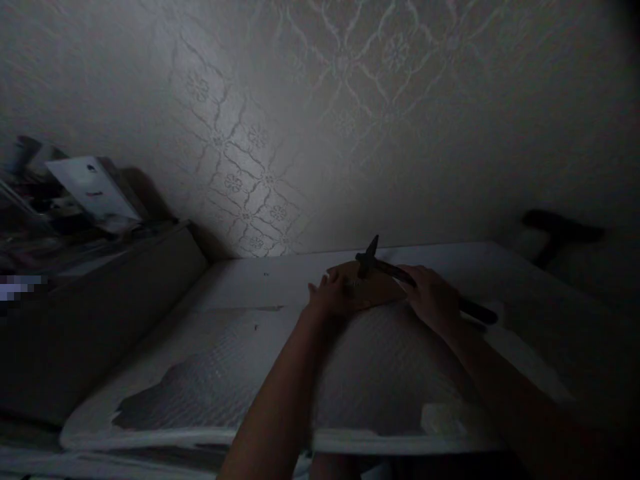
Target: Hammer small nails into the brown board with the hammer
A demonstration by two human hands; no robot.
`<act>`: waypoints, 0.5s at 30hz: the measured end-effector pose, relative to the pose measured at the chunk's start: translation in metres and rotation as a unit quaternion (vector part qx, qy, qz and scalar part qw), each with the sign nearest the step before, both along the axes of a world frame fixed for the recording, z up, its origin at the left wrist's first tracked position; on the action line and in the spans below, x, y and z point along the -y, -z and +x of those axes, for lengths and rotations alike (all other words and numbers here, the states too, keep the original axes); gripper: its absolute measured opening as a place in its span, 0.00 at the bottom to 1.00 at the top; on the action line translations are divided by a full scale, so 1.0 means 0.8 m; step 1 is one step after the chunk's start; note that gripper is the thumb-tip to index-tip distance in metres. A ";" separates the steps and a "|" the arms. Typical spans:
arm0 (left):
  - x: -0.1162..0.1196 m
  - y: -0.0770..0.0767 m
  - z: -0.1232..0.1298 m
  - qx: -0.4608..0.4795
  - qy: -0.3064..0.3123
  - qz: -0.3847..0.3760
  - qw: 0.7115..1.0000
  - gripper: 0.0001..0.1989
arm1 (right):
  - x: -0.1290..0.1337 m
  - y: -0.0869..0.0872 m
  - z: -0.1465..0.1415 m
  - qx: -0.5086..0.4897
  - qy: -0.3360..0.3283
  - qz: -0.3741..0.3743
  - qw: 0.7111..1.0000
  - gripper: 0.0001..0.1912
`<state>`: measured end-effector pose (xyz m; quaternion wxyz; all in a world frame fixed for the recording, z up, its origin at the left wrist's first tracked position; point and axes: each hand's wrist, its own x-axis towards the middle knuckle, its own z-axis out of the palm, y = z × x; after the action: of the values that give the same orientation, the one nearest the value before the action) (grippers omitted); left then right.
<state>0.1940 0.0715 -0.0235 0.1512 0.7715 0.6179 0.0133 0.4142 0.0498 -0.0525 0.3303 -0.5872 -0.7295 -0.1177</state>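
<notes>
Head view: right hand clamped on 1 hammer, its head above brown cardboard on the tabletop; left hand, fingers spread, presses the cardboard's edge.

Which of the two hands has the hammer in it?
The right hand: its fingers wrap the handle of the hammer. The left hand holds no tool and rests at the left edge of the flat brown piece.
</notes>
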 end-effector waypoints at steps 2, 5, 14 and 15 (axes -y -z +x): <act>0.000 0.000 0.000 -0.005 0.000 -0.001 1.000 0.51 | -0.001 0.001 0.000 -0.007 0.004 0.007 1.000 0.16; -0.001 0.000 -0.001 -0.008 0.002 0.000 1.000 0.51 | -0.001 0.001 0.001 -0.005 -0.006 0.001 1.000 0.16; -0.005 0.005 -0.002 -0.006 0.009 0.003 1.000 0.52 | -0.002 0.001 0.002 -0.006 -0.008 -0.006 1.000 0.16; -0.004 0.005 -0.002 -0.007 0.007 0.000 1.000 0.52 | -0.003 0.001 0.002 -0.010 -0.008 -0.004 1.000 0.16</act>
<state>0.1926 0.0748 -0.0271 0.1469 0.7759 0.6135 0.0065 0.4159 0.0521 -0.0536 0.3362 -0.5837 -0.7314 -0.1065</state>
